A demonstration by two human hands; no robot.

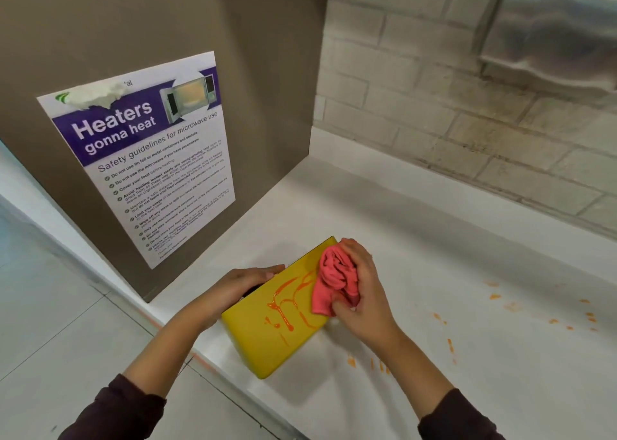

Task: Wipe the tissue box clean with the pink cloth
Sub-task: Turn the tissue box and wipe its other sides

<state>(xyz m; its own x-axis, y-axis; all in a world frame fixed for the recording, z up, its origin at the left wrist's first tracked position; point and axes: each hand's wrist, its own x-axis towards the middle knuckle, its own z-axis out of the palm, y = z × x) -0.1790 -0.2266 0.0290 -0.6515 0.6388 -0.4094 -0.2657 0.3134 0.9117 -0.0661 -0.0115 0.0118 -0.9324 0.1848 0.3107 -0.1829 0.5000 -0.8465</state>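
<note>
A yellow tissue box (267, 336) lies on the white counter (434, 246) near its front edge, tilted so one broad face points up. Orange streaks of sauce (283, 302) run across that face. My left hand (240, 289) grips the box's left side and holds it steady. My right hand (360, 286) is closed on a bunched pink cloth (334, 279), pressed against the box's far right corner, beside the streaks.
Orange spatters (514, 306) dot the counter to the right of the box and near its front (377, 363). A brown panel with a microwave safety poster (143, 159) rises on the left. A grey brick wall (467, 106) stands behind; a steel fixture (561, 22) hangs top right.
</note>
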